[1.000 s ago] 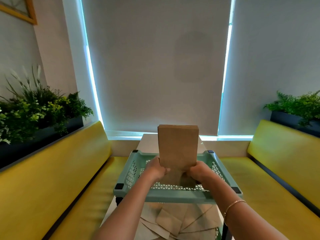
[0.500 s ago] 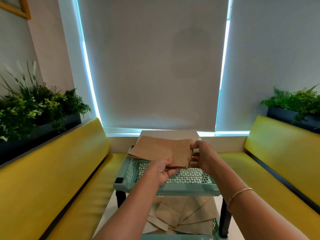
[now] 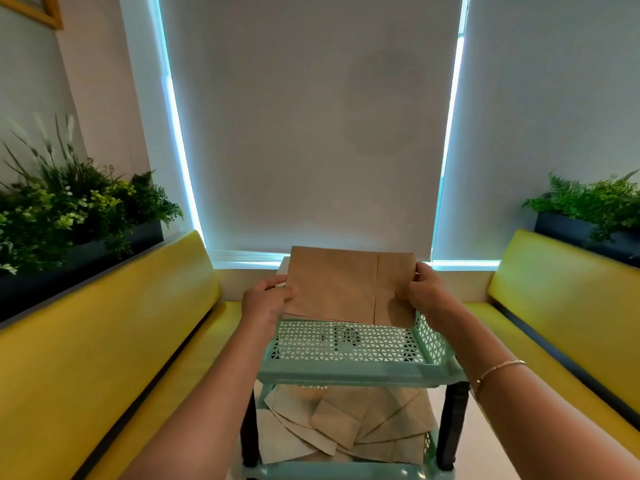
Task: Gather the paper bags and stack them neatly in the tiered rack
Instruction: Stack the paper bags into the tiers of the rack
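- Paper bags [image 3: 346,285] — a flat brown sheaf held level over the far half of the tiered rack [image 3: 349,367], near edge just above the top tray's perforated floor, not yet laid down.
- Left hand [image 3: 265,301] pinching the left edge, thumb on top; right hand [image 3: 420,294] pinching the right edge the same way — both grips closed on the sheaf, none spread.
- Could slide apart on release: smooth kraft paper, thin, low friction between layers, so an uneven let-go likely fans the sheaf.
- Could land skewed: held toward the back of the tray, so a far edge may ride up the lattice wall and leave the pile tilted.
- Could catch: a folded seam running down the top bag, right of centre, offers a lip for snagging on the triangular mesh.
- Lower tier [image 3: 343,427] already shows the failure — pale brown bags splayed at mixed angles, corners overlapping, far from neat.
- Rack: mint-green moulded plastic, rigid, open triangle lattice on floor and walls, dark posts at the corners.
- Yellow benches [image 3: 104,341] flank the rack, glossy and smooth.
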The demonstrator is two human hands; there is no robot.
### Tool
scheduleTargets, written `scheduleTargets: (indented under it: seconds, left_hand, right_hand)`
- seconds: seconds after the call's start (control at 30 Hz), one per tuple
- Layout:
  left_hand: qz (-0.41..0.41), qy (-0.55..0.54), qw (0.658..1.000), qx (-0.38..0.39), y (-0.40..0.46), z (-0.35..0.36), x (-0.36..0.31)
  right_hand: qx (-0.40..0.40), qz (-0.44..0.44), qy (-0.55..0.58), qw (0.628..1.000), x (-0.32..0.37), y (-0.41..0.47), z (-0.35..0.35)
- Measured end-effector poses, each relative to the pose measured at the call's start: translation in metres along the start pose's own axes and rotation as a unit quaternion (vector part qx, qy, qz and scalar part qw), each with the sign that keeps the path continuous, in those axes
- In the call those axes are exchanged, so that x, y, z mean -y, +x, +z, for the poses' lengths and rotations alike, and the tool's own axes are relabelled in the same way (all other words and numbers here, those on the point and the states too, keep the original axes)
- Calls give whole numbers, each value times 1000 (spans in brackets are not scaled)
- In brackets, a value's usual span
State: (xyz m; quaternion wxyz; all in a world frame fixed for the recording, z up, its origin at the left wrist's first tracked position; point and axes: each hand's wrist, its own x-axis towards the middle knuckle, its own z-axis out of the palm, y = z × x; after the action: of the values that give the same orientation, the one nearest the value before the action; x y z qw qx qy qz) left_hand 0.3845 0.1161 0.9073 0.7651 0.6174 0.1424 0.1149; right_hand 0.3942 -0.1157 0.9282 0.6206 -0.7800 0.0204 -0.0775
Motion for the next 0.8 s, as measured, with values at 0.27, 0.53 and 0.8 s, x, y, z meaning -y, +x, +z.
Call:
scheduleTargets:
  seconds: [0.27, 0.53, 0.8]
  left_hand:
    - [50, 390, 919, 22, -2, 2, 32]
    - [52, 516, 854, 30, 7, 2, 26]
    - [45, 559, 826, 55, 11, -3, 16]
  right_hand:
    - [16, 71, -117, 990, -52, -3, 27]
    - [32, 70, -150, 986, -40, 7, 21]
    - [29, 103, -161, 981, -39, 6, 18]
